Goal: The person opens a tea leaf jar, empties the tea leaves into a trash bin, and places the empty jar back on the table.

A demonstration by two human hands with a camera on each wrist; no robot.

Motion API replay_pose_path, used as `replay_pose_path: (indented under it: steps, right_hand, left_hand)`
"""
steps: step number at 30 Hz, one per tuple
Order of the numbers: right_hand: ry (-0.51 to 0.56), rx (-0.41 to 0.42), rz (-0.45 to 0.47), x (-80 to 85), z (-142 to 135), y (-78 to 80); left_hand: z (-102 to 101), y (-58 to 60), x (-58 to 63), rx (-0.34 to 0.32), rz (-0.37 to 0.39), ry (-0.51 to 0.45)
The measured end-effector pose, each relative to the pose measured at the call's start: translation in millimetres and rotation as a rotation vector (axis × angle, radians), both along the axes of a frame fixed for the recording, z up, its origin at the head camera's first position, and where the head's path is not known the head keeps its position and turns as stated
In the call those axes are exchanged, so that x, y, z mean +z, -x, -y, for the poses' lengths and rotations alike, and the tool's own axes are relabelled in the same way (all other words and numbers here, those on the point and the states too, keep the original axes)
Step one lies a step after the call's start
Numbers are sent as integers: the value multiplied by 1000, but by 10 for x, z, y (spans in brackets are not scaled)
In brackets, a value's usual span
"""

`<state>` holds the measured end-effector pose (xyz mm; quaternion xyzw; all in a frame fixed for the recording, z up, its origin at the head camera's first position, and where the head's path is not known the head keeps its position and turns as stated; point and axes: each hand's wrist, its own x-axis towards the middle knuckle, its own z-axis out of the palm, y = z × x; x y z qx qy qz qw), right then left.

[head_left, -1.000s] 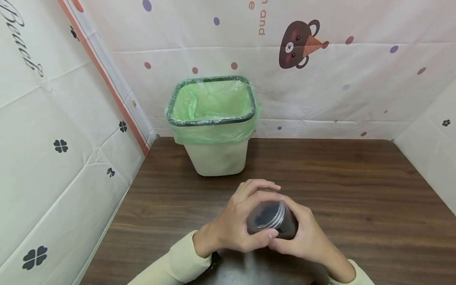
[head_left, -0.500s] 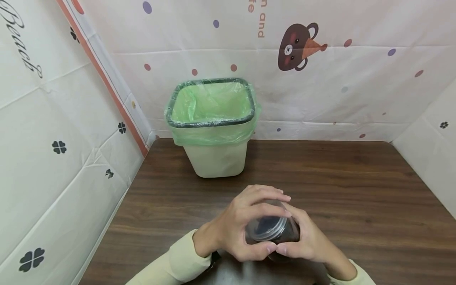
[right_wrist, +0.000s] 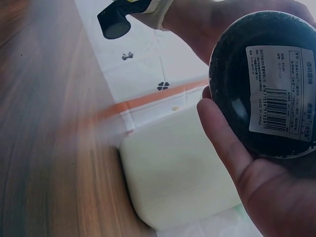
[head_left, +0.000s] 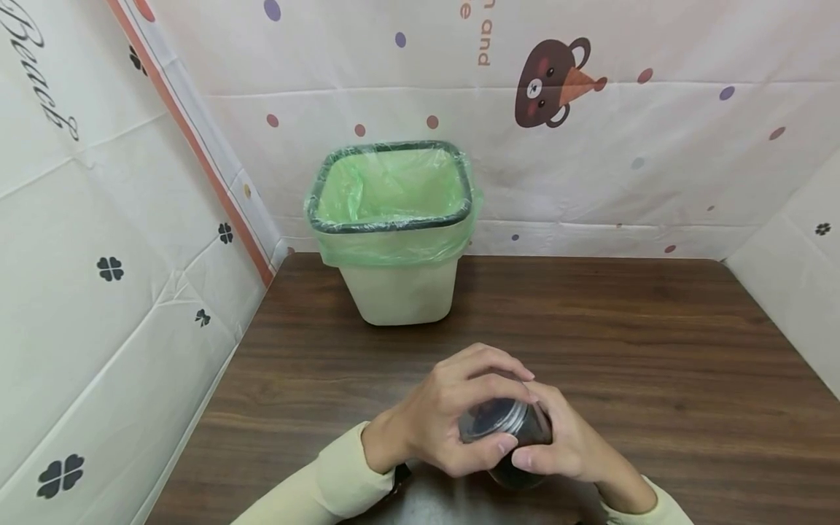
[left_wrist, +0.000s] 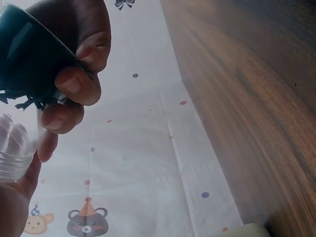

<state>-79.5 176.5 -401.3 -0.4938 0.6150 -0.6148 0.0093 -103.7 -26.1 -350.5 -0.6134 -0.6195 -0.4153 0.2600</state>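
Observation:
Between my hands is a clear plastic jar [head_left: 518, 432] with a ridged, screw-thread end and dark green stuff inside. It is tilted, with its clear end toward my left hand [head_left: 453, 412]. That hand curls around the clear end, its thumb and fingers on opposite sides. My right hand [head_left: 564, 441] grips the dark body. In the left wrist view the dark green filling [left_wrist: 29, 54] has a ragged edge above the clear threaded part [left_wrist: 15, 160]. The right wrist view shows the jar's round base [right_wrist: 237, 98] bearing a white barcode label [right_wrist: 279, 94].
A cream bin [head_left: 407, 288] with a green bag folded over its dark rim stands at the back left of the wooden table [head_left: 623, 350]. Printed cloth walls [head_left: 656, 160] rise behind and at both sides. A black device [right_wrist: 116, 22] sits at my left wrist.
Both hands have moved slightly toward my body with the jar. Its dark lower end now shows more below my thumbs, which have drifted a little apart.

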Motion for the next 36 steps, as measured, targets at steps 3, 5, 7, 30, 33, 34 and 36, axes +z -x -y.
replay_pose_path:
  steps: [3, 5, 7, 30, 33, 34, 36]
  right_hand:
    - [-15, -40, -6, 9, 10, -12]
    - [-28, -66, -11, 16, 18, -23]
    - [-40, -97, -14, 25, 25, -38]
    - [-261, -551, -150, 89, 64, -150]
    - [-278, -608, -192, 89, 76, -158]
    - [-283, -628, -205, 89, 79, -159]
    - [-291, -665, -227, 88, 85, -159]
  left_hand:
    - [-5, 0, -14, 26, 6, -8]
    - [-8, -4, -24, 42, 19, -14]
    - [-10, -12, -35, 61, 32, -20]
    - [-47, -66, -134, 302, 134, -53]
    - [-55, -73, -138, 331, 153, -51]
    - [-58, -76, -138, 340, 165, -49]
    - [-63, -82, -138, 357, 188, -42]
